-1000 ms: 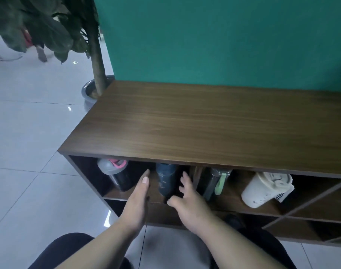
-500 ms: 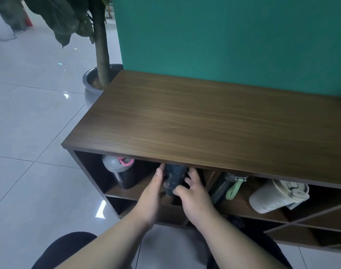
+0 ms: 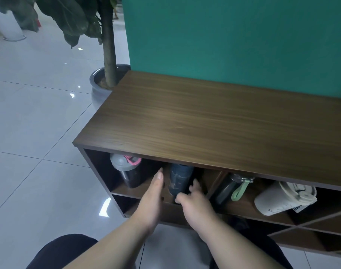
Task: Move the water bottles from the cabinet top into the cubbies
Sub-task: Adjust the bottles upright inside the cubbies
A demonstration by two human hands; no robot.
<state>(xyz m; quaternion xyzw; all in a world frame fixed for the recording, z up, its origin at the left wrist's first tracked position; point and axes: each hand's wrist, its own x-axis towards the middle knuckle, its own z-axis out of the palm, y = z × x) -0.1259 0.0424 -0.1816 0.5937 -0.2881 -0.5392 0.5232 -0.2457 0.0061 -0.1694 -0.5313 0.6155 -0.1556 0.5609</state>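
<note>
The wooden cabinet top (image 3: 204,123) is bare. In the upper left cubby stand a dark bottle with a grey lid and pink loop (image 3: 127,171) and a dark blue bottle (image 3: 180,179). My left hand (image 3: 152,199) is flat with straight fingers, just left of the blue bottle. My right hand (image 3: 195,204) curls around the blue bottle's lower right side, thumb at its base. The neighbouring cubby holds a dark bottle with a green strap (image 3: 229,189) and a white cup (image 3: 278,200) lying on its side.
A potted plant (image 3: 99,88) stands on the tiled floor at the cabinet's left end. A green wall (image 3: 233,39) backs the cabinet. Lower cubbies with diagonal dividers (image 3: 301,226) run along the bottom right. My dark-clothed knees are at the bottom edge.
My left hand, pressed on the blue bottle half a second ago, has come slightly off its side. My right hand stays at the bottle. The view has shifted left.
</note>
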